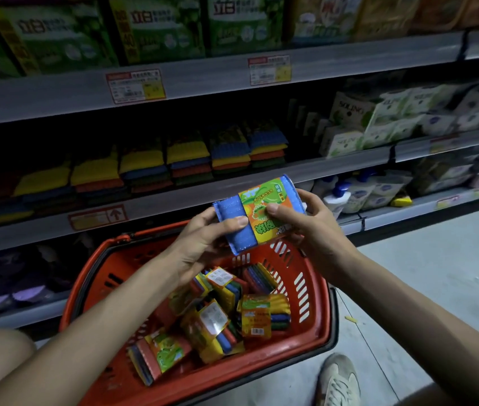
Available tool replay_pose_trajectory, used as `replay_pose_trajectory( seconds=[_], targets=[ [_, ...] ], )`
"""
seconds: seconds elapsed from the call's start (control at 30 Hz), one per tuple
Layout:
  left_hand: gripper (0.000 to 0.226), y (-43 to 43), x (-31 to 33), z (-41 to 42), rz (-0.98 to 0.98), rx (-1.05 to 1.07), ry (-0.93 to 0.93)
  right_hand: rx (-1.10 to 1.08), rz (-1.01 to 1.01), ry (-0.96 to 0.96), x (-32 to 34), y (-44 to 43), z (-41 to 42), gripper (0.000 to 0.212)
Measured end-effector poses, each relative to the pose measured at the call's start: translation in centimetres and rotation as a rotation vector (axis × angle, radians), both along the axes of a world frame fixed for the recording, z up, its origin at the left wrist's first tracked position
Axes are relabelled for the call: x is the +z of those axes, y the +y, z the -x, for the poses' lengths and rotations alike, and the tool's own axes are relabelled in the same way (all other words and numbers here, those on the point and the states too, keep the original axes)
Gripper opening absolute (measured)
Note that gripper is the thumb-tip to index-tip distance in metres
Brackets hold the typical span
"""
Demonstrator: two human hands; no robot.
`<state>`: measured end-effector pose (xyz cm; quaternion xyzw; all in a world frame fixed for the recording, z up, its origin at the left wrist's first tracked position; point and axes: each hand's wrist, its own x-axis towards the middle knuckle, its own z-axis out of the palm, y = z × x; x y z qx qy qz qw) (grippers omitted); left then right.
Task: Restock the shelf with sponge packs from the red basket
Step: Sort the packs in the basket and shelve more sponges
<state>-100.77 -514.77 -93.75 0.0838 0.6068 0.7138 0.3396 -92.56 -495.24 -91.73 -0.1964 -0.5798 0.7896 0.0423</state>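
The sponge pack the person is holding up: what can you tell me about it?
The sponge pack is a flat, blue, textured rectangle wrapped around its middle by a glossy green, orange and yellow paper band with printed characters. It is held tilted above the red basket, in front of the shelf of stacked sponges. Both hands grip it: the left hand with its thumb on the blue end, the right hand with its thumb on the band.
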Motion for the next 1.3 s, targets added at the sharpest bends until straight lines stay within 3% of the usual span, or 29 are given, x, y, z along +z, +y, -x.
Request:
replay_pose_trajectory(
  seconds=[0.13,0.3,0.43,0.53,0.67,0.77,0.9,1.0,1.17,1.3],
  targets=[
    [0.058,0.9,0.4,-0.3,0.057,0.012,0.082,0.008,-0.11,0.02,0.6,1.6,-0.2,0.082],
    [0.068,1.5,1.0,0.1,0.139,-0.015,0.185,0.042,-0.283,0.077,2.1,3.5,-0.2,0.067],
    [0.073,2.4,1.7,0.1,0.211,-0.092,0.219,-0.002,-0.361,0.16,2.8,4.5,0.4,0.085],
    [0.076,4.3,2.1,0.0,0.155,-0.048,0.148,-0.075,-0.345,0.188,3.2,5.1,0.8,0.091],
    [0.046,7.7,3.3,-0.3,0.022,0.025,0.043,-0.167,-0.293,0.151,3.2,6.5,1.2,0.102],
    [0.015,10.4,3.6,-0.2,-0.045,0.09,-0.035,-0.173,-0.271,0.073,3.2,7.4,1.0,0.083],
    [0.027,13.5,3.4,0.6,-0.069,0.193,-0.058,-0.198,-0.279,0.027,2.5,8.7,1.0,0.048],
    [0.023,15.6,3.4,1.4,-0.066,0.268,-0.049,-0.225,-0.324,0.072,2.0,10.0,1.8,0.03],
    [0.023,19.0,2.9,2.9,-0.053,0.396,-0.027,-0.292,-0.304,0.133,1.5,11.8,3.8,0.026],
    [0.056,21.0,2.0,4.6,-0.018,0.608,-0.032,-0.316,-0.307,0.173,1.4,12.1,5.3,0.026]
  ],
)
